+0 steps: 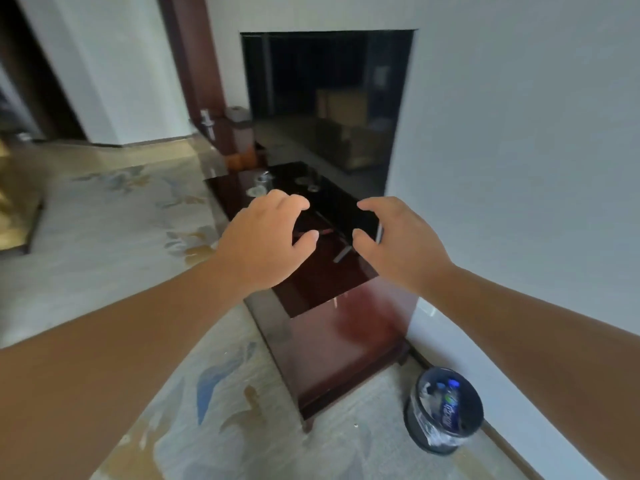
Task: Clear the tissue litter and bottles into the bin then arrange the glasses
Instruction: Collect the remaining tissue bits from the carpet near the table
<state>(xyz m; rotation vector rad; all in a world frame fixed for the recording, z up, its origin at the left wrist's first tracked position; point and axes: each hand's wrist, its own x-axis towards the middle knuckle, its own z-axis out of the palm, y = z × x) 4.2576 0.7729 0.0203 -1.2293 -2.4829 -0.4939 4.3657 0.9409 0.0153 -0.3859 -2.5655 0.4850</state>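
My left hand and my right hand hover side by side over the middle of a long dark glossy cabinet top, fingers curled and apart, holding nothing. At the cabinet's far end stand clear glasses beside round coasters, all blurred. On the floor to the right, against the wall, is a small dark bin lined with clear plastic, and plastic bottles with blue caps lie inside it. No tissue is visible on the cabinet.
A white wall runs close along the right. A large dark glass panel sits behind the cabinet. A patterned pale carpet covers the floor to the left. A brown pedestal stand is beyond the cabinet's far end.
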